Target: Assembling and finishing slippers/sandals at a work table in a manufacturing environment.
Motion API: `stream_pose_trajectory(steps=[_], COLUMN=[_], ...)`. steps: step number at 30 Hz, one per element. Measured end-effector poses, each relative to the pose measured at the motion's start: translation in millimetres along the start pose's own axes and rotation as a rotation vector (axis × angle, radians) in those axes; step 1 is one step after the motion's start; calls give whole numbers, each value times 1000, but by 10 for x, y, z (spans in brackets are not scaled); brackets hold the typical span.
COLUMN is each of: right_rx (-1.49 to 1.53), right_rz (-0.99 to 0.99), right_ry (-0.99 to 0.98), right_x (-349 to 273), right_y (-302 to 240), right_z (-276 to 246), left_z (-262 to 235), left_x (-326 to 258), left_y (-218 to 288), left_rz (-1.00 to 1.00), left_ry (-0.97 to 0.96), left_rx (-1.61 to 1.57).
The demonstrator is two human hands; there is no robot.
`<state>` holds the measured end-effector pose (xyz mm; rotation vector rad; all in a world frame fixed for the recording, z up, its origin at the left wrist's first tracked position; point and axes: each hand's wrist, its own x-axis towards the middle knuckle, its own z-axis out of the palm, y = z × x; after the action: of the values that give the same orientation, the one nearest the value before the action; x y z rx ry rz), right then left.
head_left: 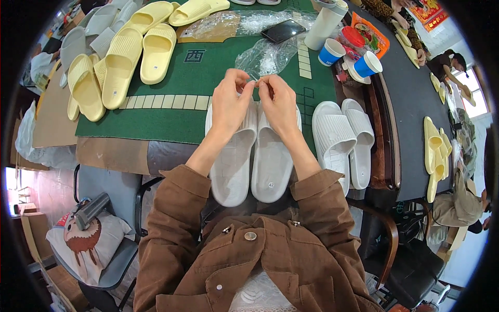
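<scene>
My left hand (232, 101) and my right hand (278, 101) meet at the fingertips over the table's near edge. Each has thumb and forefinger pinched together on something thin and small, mostly hidden by the fingers, so its kind cannot be told. Right below them lies a pair of pale grey slide slippers, the left slipper (231, 169) and the right slipper (272, 169) side by side, heels toward me. My hands cover part of their straps. Just beyond the fingertips is a clear plastic bag (275, 52) with small whitish pieces in it.
Another grey slipper pair (332, 132) lies to the right. Yellow slippers (122, 67) and grey slippers (101, 23) crowd the far left of the green mat (171, 122). A black phone (283, 31), a white roll (325, 26) and paper cups (331, 52) stand beyond. Other people work at the right.
</scene>
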<state>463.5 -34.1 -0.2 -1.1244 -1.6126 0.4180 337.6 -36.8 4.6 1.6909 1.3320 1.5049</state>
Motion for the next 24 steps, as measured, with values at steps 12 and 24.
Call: stream_pose_trajectory(steps=[12, 24], right_rx=[-58, -38], right_rz=[62, 115], right_ry=[-114, -216], right_x=[15, -4], right_y=[-23, -60], right_z=[-28, -52], left_z=[54, 73], left_x=[-74, -96], left_y=[-61, -85], left_rz=[210, 148], left_ry=[29, 71], left_rx=[278, 298])
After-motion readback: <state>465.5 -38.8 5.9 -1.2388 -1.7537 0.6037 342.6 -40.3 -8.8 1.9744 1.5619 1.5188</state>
